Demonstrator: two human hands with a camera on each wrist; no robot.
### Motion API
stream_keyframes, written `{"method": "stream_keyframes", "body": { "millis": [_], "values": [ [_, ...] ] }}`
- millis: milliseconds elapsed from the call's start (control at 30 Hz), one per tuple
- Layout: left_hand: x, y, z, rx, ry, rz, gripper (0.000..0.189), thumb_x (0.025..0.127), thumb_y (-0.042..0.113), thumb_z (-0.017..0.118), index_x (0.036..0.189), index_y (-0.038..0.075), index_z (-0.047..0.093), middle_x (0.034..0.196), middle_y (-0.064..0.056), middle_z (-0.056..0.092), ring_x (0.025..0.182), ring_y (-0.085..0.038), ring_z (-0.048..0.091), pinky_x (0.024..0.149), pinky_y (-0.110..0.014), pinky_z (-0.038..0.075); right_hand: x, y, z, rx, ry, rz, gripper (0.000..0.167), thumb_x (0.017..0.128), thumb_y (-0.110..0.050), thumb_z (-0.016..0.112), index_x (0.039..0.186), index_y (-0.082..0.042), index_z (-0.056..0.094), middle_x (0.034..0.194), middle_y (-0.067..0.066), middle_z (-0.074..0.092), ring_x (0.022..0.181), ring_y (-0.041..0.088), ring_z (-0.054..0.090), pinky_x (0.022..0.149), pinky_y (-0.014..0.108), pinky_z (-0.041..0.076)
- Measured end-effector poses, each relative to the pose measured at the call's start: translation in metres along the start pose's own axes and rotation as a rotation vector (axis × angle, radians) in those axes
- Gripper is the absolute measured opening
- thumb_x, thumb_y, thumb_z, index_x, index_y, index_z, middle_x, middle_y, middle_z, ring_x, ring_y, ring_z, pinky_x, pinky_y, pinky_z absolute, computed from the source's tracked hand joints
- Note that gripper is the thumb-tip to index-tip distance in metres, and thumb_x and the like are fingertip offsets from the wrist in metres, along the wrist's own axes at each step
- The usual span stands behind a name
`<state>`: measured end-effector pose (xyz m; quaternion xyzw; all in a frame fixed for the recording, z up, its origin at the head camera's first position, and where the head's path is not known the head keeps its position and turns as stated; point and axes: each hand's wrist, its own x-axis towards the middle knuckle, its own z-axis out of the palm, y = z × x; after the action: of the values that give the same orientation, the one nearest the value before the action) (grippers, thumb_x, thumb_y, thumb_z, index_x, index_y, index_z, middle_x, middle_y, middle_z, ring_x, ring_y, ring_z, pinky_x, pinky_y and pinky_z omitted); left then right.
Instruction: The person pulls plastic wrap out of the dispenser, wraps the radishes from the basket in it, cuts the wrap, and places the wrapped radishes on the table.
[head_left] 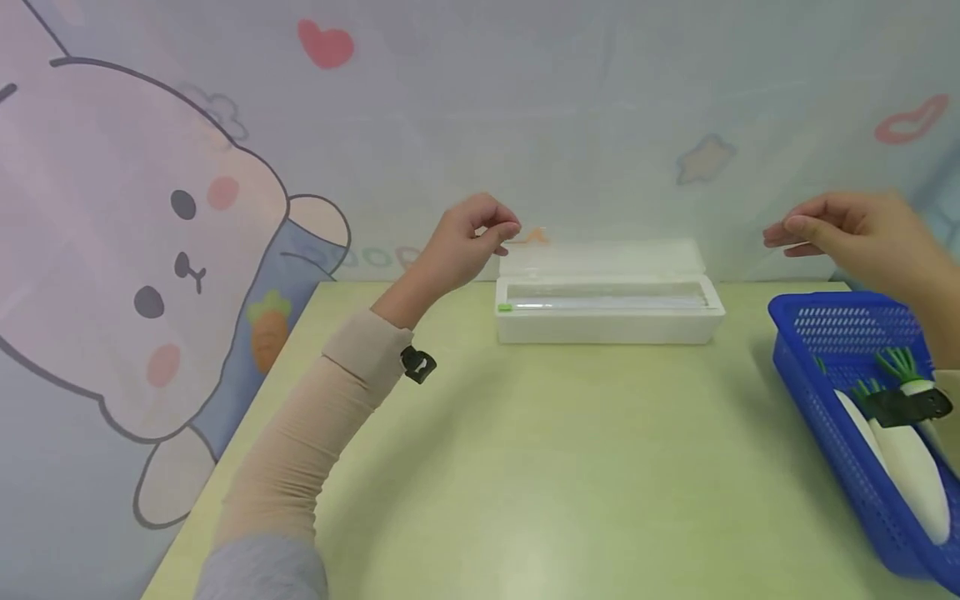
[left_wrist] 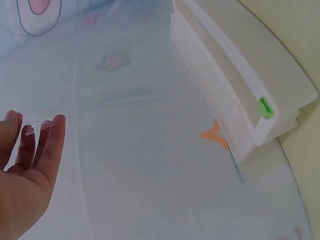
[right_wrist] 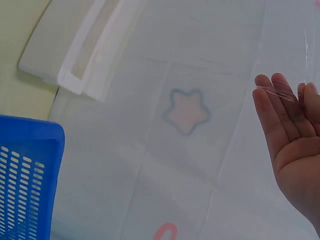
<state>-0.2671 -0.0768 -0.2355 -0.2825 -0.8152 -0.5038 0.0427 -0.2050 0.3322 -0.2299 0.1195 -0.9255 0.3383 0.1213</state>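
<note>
Both hands are raised above the far side of the table, well apart. My left hand holds the edge of clear cling film between thumb and fingers; its shiny folds show at the fingertips in the left wrist view. On the other side, my right hand pinches clear film too, with the fingers fairly straight and the thumb against it. Between the hands, the transparent film barely shows. Below them stands a white cling film dispenser box, its lid up and a green slide cutter at the left of its front rail.
At the right edge of the table, a blue plastic basket holds white radishes with green tops, below the right forearm. A patterned cloth hangs behind the pale green table.
</note>
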Motion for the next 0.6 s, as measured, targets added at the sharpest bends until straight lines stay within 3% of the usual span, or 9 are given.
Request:
{"method": "stream_keyframes", "body": {
  "millis": [200,433,600],
  "values": [
    [-0.032,-0.004,0.009,-0.046,-0.045,0.063,0.009,0.095,0.004,0.058,0.093,-0.003,0.063,0.095,-0.012,0.057,0.088,-0.022,0.058,0.081,-0.035,0.055,-0.032,0.003,0.008,-0.068,-0.021,0.048,0.030,0.102,-0.023,0.047,0.109,0.002,0.061,0.086,-0.037,0.058,0.073,-0.019,0.054,0.063,0.002,0.043],
    [-0.071,-0.012,0.021,-0.039,-0.174,0.043,0.007,0.094,0.004,0.060,0.094,0.001,0.067,0.092,-0.009,0.062,0.084,-0.019,0.058,0.075,-0.027,0.050,-0.070,0.008,0.019,-0.100,-0.050,0.067,0.024,0.101,-0.020,0.052,0.109,-0.001,0.065,0.087,-0.040,0.053,0.077,-0.020,0.050,0.063,0.003,0.041],
    [-0.091,-0.022,0.027,-0.043,-0.305,-0.028,0.007,0.093,0.004,0.062,0.096,0.004,0.068,0.094,-0.007,0.066,0.086,-0.022,0.062,0.078,-0.028,0.051,-0.094,0.014,0.029,-0.136,-0.086,0.026,0.016,0.098,-0.015,0.056,0.105,-0.006,0.068,0.093,-0.011,0.069,0.075,-0.017,0.051,0.058,0.007,0.043]
  ]
}}
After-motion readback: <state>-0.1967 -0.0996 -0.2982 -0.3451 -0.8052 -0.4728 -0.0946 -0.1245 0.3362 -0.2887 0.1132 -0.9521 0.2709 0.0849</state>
